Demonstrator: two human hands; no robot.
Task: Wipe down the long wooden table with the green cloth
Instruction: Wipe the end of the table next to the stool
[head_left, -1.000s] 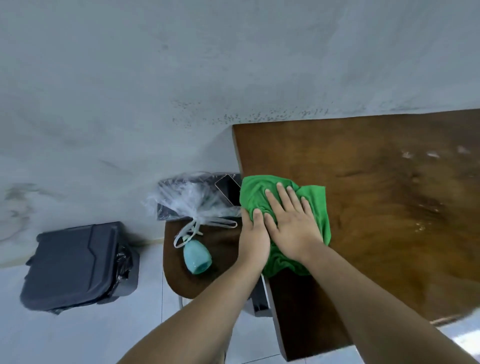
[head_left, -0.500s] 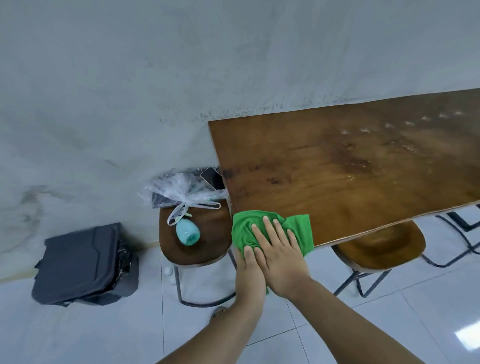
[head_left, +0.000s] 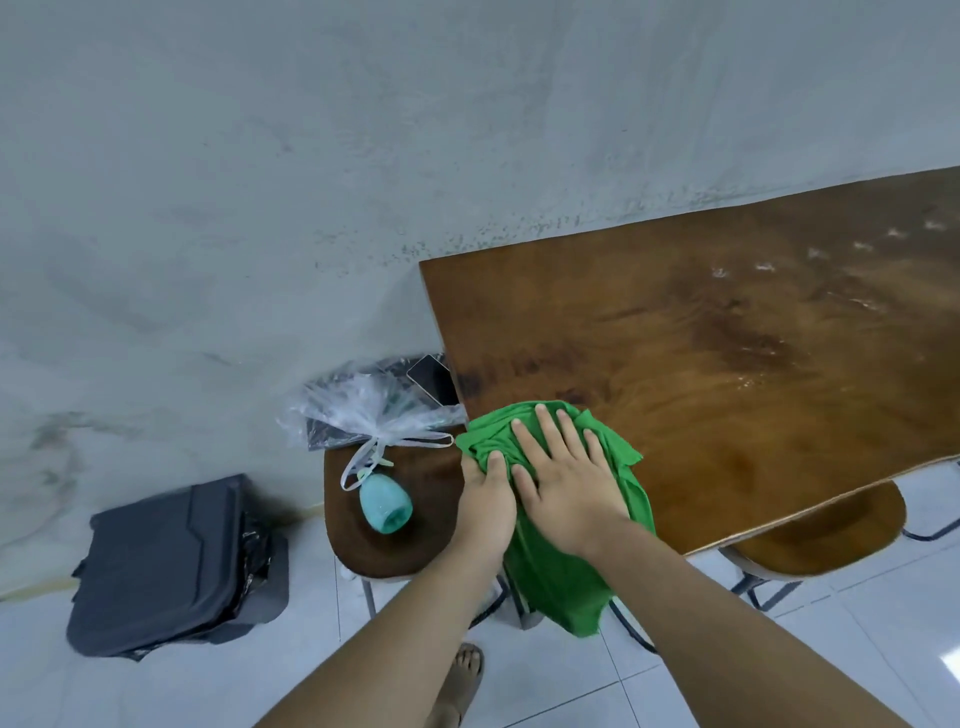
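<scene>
The long wooden table (head_left: 727, 353) runs from the centre to the right, set against the wall. The green cloth (head_left: 566, 561) lies bunched on the table's near left corner, and part of it hangs down over the front edge. My right hand (head_left: 563, 478) presses flat on the cloth with fingers spread. My left hand (head_left: 485, 491) rests beside it on the cloth's left edge, fingers curled over the fabric at the table corner.
A wooden stool (head_left: 410, 499) at the table's left end holds a teal cup (head_left: 385, 503), a clear plastic bag (head_left: 363, 410) and a phone (head_left: 434, 376). A dark bin (head_left: 166, 561) stands on the floor at left. Another stool (head_left: 821, 540) sits under the table. White specks (head_left: 769, 270) dot the far tabletop.
Both hands slid the cloth down to the table's front corner, then back up a little. More cloth now hangs over the front edge.
</scene>
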